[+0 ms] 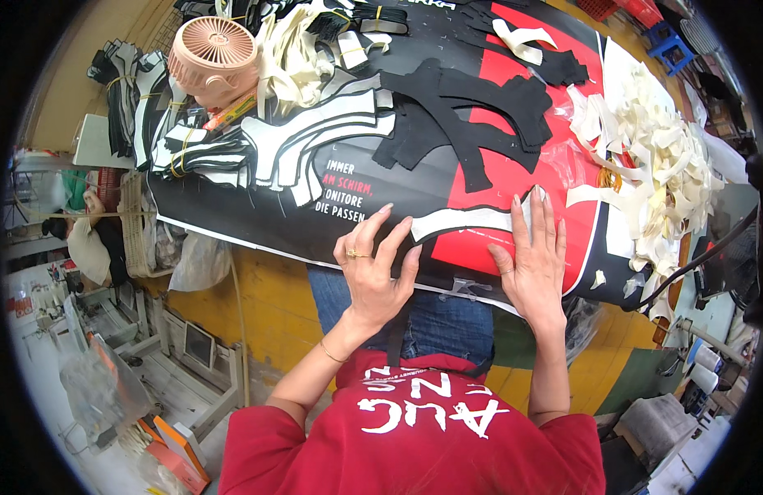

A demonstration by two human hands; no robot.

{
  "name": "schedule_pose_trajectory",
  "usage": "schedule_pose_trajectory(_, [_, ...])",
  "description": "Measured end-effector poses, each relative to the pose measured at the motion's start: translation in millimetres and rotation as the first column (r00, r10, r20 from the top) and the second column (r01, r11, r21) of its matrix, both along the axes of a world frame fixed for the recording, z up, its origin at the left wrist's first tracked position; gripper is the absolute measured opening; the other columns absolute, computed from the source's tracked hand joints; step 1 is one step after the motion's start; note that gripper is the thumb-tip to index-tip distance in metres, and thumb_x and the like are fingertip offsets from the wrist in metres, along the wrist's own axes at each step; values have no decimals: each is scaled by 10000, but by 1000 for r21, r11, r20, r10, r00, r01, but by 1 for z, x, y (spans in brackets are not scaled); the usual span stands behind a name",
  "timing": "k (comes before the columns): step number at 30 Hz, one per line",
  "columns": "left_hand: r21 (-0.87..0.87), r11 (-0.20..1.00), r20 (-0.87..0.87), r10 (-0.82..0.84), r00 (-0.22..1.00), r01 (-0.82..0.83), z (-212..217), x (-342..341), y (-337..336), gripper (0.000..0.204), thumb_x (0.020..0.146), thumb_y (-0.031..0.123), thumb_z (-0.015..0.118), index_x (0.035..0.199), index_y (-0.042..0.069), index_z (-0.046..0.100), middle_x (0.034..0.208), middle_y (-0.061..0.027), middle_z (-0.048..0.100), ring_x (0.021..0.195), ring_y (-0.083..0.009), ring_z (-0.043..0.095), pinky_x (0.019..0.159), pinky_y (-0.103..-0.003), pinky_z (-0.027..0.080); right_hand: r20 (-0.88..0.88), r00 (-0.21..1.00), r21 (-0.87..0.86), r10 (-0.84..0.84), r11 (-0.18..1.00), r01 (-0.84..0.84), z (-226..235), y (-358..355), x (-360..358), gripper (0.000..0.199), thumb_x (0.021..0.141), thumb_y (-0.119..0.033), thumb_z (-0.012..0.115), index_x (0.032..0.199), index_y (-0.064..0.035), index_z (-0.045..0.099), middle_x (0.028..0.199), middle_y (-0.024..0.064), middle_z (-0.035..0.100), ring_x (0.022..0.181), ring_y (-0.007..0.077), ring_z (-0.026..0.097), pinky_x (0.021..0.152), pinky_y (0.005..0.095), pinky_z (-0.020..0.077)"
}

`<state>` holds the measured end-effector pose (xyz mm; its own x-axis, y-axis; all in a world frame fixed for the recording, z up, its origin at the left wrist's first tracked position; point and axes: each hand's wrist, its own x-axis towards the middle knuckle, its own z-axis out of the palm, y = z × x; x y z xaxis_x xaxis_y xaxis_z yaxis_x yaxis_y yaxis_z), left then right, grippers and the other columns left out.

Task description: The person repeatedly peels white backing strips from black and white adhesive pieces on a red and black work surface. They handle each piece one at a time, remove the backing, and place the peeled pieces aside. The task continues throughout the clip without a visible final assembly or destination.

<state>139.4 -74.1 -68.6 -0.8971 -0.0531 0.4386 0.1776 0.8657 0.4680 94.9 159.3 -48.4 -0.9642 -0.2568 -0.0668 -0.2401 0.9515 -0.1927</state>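
Note:
A curved cut fabric piece (462, 219), white with a dark edge, lies flat on the printed black-and-red sheet covering the table. My right hand (533, 268) rests flat over its right end, fingers stretched out. At the left end is my left hand (370, 264), its fingers apart and slightly bent, the index fingertip close to the piece's tip. Whether that fingertip touches the fabric I cannot tell. Beyond my hands lie loose black fabric pieces (472, 115), overlapping one another. To their left, white pieces with black edges (315, 136) are fanned in a layered stack.
A pink fan (214, 59) stands at the far left beside tied fabric bundles (126, 91). Cream fabric strips (645, 157) are heaped along the right side, with more cream strips (291, 54) behind the fan. A dark cable (703, 257) crosses the right edge.

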Motion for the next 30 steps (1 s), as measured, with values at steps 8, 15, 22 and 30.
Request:
schedule_pose_trajectory(8, [-15,998,30,64,998,-63,-11,-4,-5,312,837,196,748,1146,174,706,1255,-52,564,1143,-238,488,980,-408,310,-354,935,-158,11,985,-71,24,-26,7,475,911,-339,686,1302,-76,634,1489,208,447,1387,359,418,1138,530,285])
schedule_pose_trajectory(15, [-17,998,-26,-60,998,60,-16,-12,-14,345,812,131,748,1153,122,699,1211,-69,599,1051,-244,548,943,-400,363,-436,809,-82,393,878,-471,4,-86,-23,306,837,-140,664,1107,1,680,1117,108,652,1080,263,617,918,399,463])
schedule_pose_trajectory(22, [-249,964,-63,-113,992,94,-16,-16,-21,343,782,189,744,1120,135,719,1183,-26,619,1006,-213,544,927,-388,368,-467,728,100,501,848,-520,-3,-92,-28,277,815,-128,614,1039,24,674,1075,127,656,1017,260,636,882,399,478])
schedule_pose_trajectory(30, [-295,944,-93,-186,978,151,-15,-22,-29,342,744,162,735,1085,131,721,1128,-12,619,1028,-187,561,910,-379,375,-336,928,-388,159,875,-290,-3,-90,-36,195,851,-99,688,1027,-20,658,1083,129,652,999,287,641,842,429,522])
